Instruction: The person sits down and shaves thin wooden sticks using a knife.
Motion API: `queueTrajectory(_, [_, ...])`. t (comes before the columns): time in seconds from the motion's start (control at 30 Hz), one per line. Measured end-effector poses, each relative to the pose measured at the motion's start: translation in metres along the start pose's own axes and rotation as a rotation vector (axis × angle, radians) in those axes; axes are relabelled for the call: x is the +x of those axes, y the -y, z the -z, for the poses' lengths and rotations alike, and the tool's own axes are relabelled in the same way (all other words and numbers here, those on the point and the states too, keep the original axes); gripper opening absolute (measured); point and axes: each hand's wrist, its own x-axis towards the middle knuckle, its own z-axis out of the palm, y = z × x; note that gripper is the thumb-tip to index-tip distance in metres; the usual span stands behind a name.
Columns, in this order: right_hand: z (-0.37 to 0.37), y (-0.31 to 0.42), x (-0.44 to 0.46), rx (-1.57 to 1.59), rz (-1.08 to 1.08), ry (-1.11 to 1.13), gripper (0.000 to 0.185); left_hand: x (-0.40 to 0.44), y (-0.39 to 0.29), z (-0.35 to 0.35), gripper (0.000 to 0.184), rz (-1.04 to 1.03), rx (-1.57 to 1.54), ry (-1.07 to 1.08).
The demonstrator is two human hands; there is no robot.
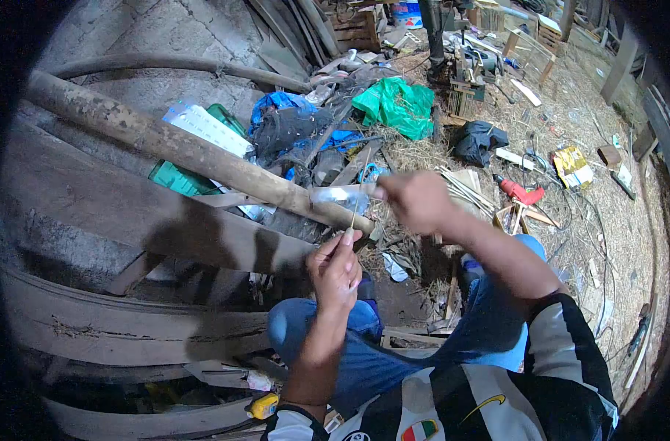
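Note:
My left hand (335,269) pinches the lower end of a thin wooden stick (355,213), which points up and away from me. My right hand (417,201), smeared by motion, is closed round the handle of a knife (342,193). Its broad, blurred blade reaches left across the upper part of the stick; whether the edge touches the wood I cannot tell. Just beyond the stick lies the end of a thick round pole (239,173). Both hands are held in front of my bent knees.
A wooden plank (122,195) runs along the left. A green plastic bag (397,106) and a black bag (479,141) lie ahead. To the right are a bundle of thin sticks (467,189), a red drill (521,191) and a yellow packet (572,167). A yellow bottle (263,406) is low left.

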Motion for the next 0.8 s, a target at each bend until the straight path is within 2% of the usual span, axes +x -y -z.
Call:
queueTrajectory(0.07, [0.006,-0.017,0.012,-0.033,-0.195,-0.018,0.019,-0.002,0.002,0.002,0.023,0.006,-0.007,-0.007])
queueTrajectory(0.23, [0.0,0.003,0.001,0.032,-0.011,0.049,0.021,0.0,-0.001,0.001,0.024,0.052,-0.01,0.012])
queueTrajectory(0.33, [0.004,-0.022,0.014,0.028,-0.204,-0.044,0.019,-0.002,-0.005,-0.001,0.024,0.072,-0.036,0.007])
queueTrajectory(0.37, [0.012,-0.03,0.02,-0.012,-0.226,0.023,0.022,-0.001,-0.004,0.001,0.024,0.067,-0.04,0.011])
queueTrajectory(0.43, [0.003,-0.014,0.014,0.075,-0.159,-0.065,0.022,0.001,-0.001,0.004,0.024,0.11,-0.057,0.027])
queueTrajectory(0.47, [0.004,0.0,0.007,0.057,-0.115,0.032,0.02,0.003,-0.002,0.003,0.024,0.107,-0.059,0.027])
queueTrajectory(0.5, [0.005,0.007,0.005,0.096,-0.009,0.02,0.018,0.002,-0.003,0.002,0.024,0.097,-0.062,0.021])
queueTrajectory(0.63, [0.005,-0.038,0.021,0.008,-0.266,-0.02,0.018,0.002,0.001,0.005,0.023,0.124,-0.074,0.017])
queueTrajectory(0.7, [0.01,-0.047,0.028,-0.007,-0.286,-0.05,0.023,0.003,0.001,0.005,0.022,0.142,-0.072,0.026])
queueTrajectory(0.8, [0.018,-0.029,0.02,0.143,-0.325,-0.106,0.042,0.003,0.005,0.007,0.024,0.152,-0.052,0.026])
